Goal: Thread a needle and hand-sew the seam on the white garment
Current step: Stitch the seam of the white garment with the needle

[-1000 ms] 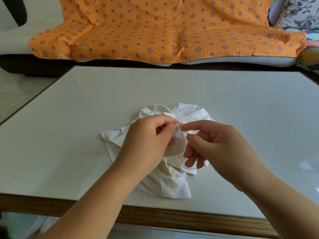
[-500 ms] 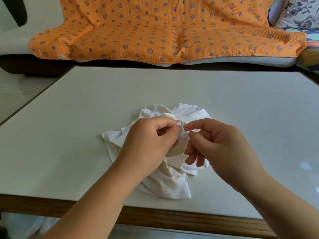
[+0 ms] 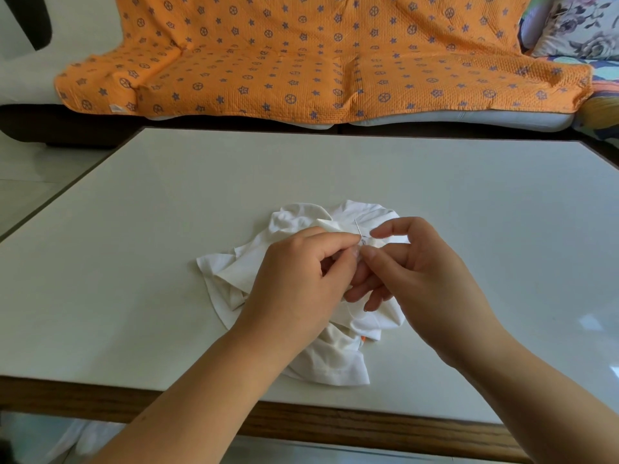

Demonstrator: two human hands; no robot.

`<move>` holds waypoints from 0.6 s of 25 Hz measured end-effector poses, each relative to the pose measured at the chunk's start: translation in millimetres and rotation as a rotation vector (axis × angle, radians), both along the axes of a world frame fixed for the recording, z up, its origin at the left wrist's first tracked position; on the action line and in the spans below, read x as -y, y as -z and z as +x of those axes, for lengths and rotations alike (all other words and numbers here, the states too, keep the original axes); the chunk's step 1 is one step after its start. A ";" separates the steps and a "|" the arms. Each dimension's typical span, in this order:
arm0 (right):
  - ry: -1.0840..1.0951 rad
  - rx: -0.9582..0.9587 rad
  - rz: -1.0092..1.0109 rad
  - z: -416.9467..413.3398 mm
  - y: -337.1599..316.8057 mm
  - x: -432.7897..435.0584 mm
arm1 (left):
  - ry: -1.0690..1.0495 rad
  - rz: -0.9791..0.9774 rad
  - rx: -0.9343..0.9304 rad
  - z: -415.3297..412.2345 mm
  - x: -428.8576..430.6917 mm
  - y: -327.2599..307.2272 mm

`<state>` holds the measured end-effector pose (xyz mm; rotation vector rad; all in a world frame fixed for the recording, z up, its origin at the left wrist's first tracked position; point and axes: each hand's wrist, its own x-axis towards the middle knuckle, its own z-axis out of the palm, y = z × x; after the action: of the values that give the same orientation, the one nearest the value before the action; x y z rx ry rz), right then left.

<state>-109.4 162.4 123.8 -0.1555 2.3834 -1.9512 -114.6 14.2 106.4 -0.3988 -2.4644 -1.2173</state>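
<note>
— Left hand (image 3: pixel 301 279), entry one: status?
— Clamped. Thumb and forefinger pinch a raised fold at the far side of the white garment (image 3: pixel 321 360); the other fingers curl over the cloth.
— Right hand (image 3: pixel 422 276)?
— Just beside the left, over the garment's far right part. Forefinger and thumb are parted with nothing between them. Half a second ago they were closed on the needle at that same fold.
— Needle (image 3: pixel 358 229)?
— Standing up out of the fold, slightly tilted, tip pointing away from the garment's near hem. More of it shows than before. Thread: too fine to make out.
— Reading?
— Likely a stitch has passed through the fold, and the right hand has let go to retake the needle from the tip side. Seam work is under way, not finished.
— Garment's location?
— Crumpled on the table (image 3: pixel 134 296), whose wooden front edge runs near the garment's near hem. Orange cover (image 3: pixel 301 61): well beyond the garment.
</note>
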 end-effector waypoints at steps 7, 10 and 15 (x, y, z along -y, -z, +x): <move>-0.072 0.070 0.073 -10.0 -3.3 -7.0 | 0.075 -0.120 0.045 -6.1 4.6 2.0; 0.041 -0.043 0.169 -13.3 0.9 -7.0 | 0.078 -0.105 0.069 -6.4 4.1 3.8; 0.216 -0.005 -0.082 -20.4 -1.2 -7.6 | 0.079 -0.068 0.076 -7.2 6.1 2.2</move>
<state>-129.8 170.0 125.0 0.0981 2.4144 -2.1416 -121.8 8.1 104.2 -0.4812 -2.5823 -1.2027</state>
